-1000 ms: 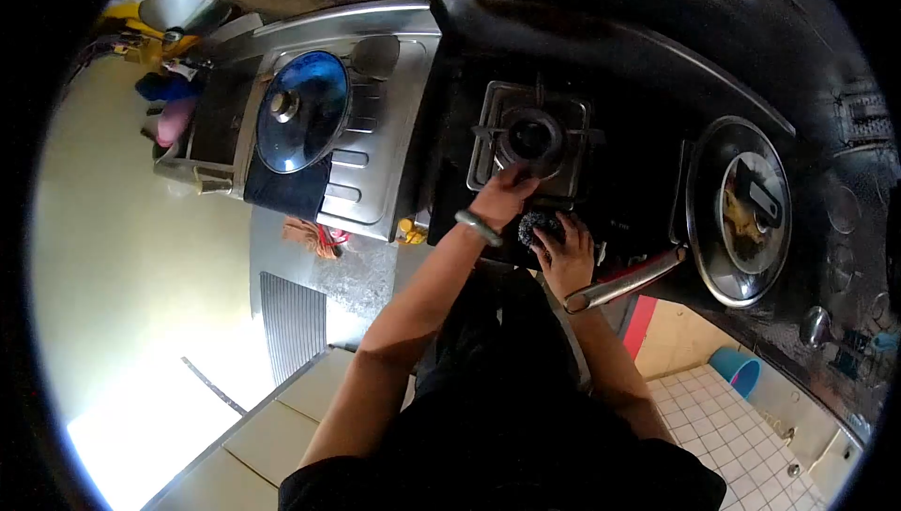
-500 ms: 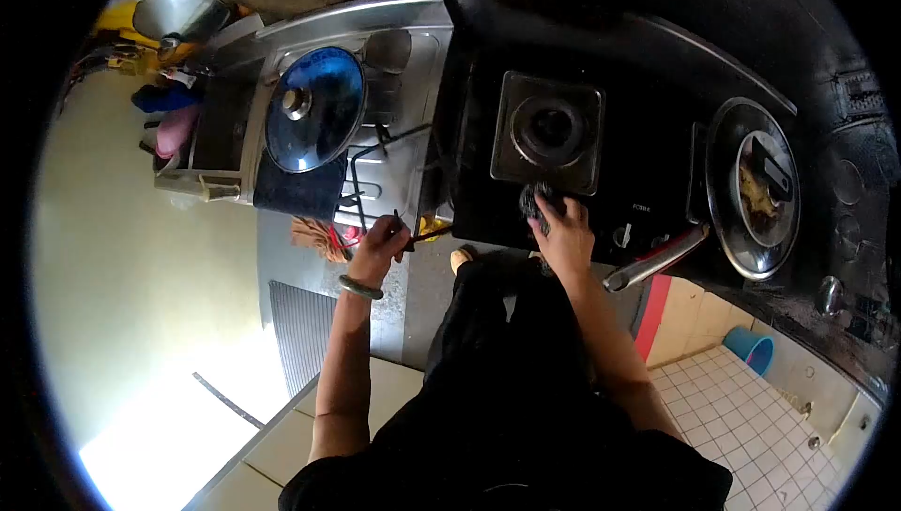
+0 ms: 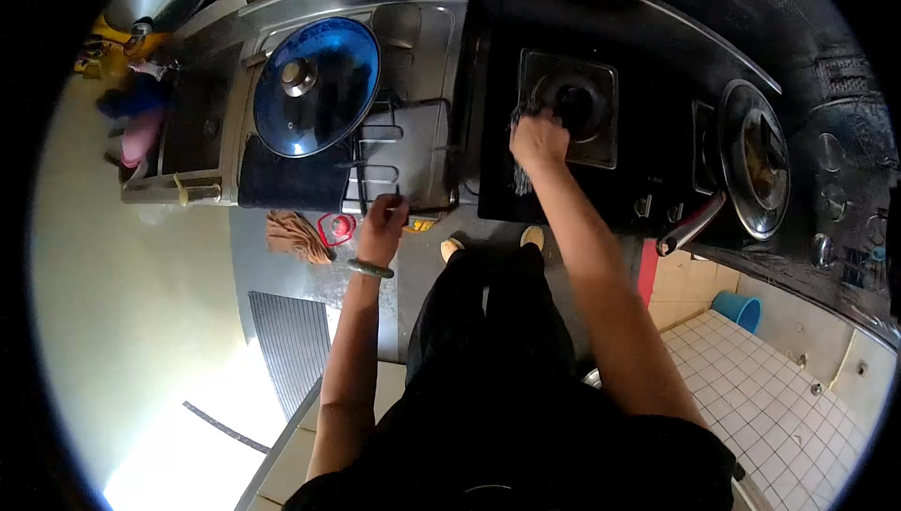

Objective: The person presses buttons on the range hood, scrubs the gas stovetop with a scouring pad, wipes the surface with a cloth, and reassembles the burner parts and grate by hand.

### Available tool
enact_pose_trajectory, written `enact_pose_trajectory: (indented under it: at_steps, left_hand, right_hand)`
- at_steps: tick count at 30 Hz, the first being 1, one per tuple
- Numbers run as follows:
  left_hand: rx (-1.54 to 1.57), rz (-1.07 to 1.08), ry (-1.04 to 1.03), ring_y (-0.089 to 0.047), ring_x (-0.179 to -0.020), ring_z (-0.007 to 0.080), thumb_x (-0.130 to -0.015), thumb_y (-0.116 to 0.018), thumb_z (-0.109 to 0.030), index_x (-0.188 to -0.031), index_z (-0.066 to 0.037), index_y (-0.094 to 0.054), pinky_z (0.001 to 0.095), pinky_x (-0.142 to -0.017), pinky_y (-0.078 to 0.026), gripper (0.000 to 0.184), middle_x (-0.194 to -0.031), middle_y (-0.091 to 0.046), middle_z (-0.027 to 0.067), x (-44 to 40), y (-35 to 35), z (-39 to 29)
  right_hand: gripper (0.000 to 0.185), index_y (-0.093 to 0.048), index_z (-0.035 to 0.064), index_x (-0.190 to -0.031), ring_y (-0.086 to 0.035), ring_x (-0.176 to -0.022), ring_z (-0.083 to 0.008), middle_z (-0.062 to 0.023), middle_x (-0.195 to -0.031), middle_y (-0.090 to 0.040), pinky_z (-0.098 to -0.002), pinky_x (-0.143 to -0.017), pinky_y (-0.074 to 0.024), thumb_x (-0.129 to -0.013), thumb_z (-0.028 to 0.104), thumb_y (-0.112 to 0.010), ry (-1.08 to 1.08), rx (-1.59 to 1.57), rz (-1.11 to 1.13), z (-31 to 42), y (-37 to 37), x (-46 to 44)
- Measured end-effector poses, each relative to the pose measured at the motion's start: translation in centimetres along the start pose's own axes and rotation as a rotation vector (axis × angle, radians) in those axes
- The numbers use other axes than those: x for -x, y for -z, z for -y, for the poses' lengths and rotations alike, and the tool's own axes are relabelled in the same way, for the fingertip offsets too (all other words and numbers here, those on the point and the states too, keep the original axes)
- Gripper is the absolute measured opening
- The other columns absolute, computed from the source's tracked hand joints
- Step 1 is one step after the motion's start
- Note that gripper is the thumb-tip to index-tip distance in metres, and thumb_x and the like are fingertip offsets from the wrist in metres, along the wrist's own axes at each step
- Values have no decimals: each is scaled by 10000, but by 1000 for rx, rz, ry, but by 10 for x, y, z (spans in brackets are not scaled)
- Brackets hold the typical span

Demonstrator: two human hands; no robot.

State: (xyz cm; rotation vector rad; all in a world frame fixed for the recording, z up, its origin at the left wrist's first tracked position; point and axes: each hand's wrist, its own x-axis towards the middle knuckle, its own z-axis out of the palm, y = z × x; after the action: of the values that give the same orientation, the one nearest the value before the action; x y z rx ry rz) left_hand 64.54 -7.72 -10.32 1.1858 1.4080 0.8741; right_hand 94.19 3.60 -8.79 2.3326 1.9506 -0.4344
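Observation:
My right hand [image 3: 541, 142] is closed on a dark, stringy scouring pad [image 3: 519, 120]. It presses at the left edge of the square burner tray [image 3: 601, 152] on the black gas hob [image 3: 629, 192]. Greyish streaks show on the hob just below the hand. My left hand [image 3: 381, 220], with a bangle at the wrist, has its fingers closed at the front edge of the left counter. They grip the near end of a black metal pot stand [image 3: 380, 173], whose bars reach over the steel drainboard [image 3: 422, 150]. The fingertips are partly hidden.
A blue glass lid [image 3: 328, 98] lies on the left counter beside the sink [image 3: 202, 126]. On the hob's right side stands a lidded pan [image 3: 755, 159], its handle [image 3: 694, 225] jutting over the front edge. A brown cloth [image 3: 296, 236] is below the counter.
My right hand has moved up and slightly left with the pad, from in front of the burner tray to its left edge. The pot stand now sits flatter over the drainboard.

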Motion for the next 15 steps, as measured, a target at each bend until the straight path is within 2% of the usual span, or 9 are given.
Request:
enact_pose_trajectory:
  at_steps: [2,5,6,8,9,11,12,14,15]
  left_hand:
    - [-189,-13,19,-625,-715,136,-948,-659,-170,-1084,5,-633,308,-631,-493,223,-837,-671,77,-8,-3,7]
    - [-226,-38,-19,-643,-711,186,-938,-676,-185,-1108,9,-642,338,-642,-510,260,-877,-663,99,-5,-12,-2]
    - [-201,-46,-32,-648,-713,199,-935,-682,-192,-1114,13,-640,338,-642,-515,275,-894,-658,109,-5,-13,0]
    - [-154,-69,-44,-658,-716,225,-930,-693,-207,-1125,20,-637,338,-642,-524,304,-927,-647,128,2,-16,11]
    - [-168,-60,13,-653,-711,239,-920,-709,-221,-1134,35,-631,321,-630,-526,342,-970,-631,155,7,-18,-8]
    - [-193,-83,-25,-648,-721,236,-909,-723,-227,-1145,37,-622,312,-613,-522,368,-973,-622,162,11,-23,-5]
    - [-209,-92,-42,-646,-726,235,-903,-730,-230,-1150,38,-617,308,-604,-520,382,-974,-617,166,15,-24,-4]
    - [-280,-121,-111,-637,-752,256,-886,-737,-198,-1156,41,-610,335,-628,-519,383,-1006,-605,185,26,-30,-2]
    - [-315,-139,-155,-633,-765,266,-878,-741,-183,-1159,42,-606,349,-640,-519,385,-1022,-599,195,27,-30,-2]
  right_hand:
    - [303,-754,50,-930,-650,-1006,-375,-221,-1109,-614,-467,-774,-568,-868,337,-679,-34,14,49,4,3,-8]
    - [239,-761,32,-907,-638,-1096,-416,-303,-1252,-600,-483,-739,-576,-851,250,-681,16,54,-55,-4,-15,40]
    - [294,-754,22,-939,-620,-1099,-443,-332,-1327,-531,-504,-728,-572,-844,295,-698,69,81,-142,-8,-21,54]
    - [245,-762,36,-923,-659,-1051,-395,-289,-1226,-625,-470,-717,-573,-867,258,-673,33,117,-148,-8,-24,44]
    - [244,-758,49,-957,-669,-1034,-379,-273,-1193,-639,-465,-727,-578,-860,258,-678,-10,98,-54,-2,-16,28]
    - [264,-749,75,-1026,-690,-999,-348,-242,-1128,-668,-457,-746,-588,-847,260,-687,-95,60,134,16,6,-28]
    - [278,-743,25,-1016,-705,-991,-323,-261,-1070,-693,-439,-748,-584,-874,248,-656,-90,53,138,24,10,-43]
    - [330,-736,-8,-1001,-689,-1007,-341,-254,-1102,-679,-437,-764,-578,-893,288,-639,-145,22,151,31,15,-40]
    - [335,-734,-16,-998,-682,-1013,-345,-250,-1111,-673,-437,-775,-577,-884,288,-649,-93,73,112,30,13,-33]
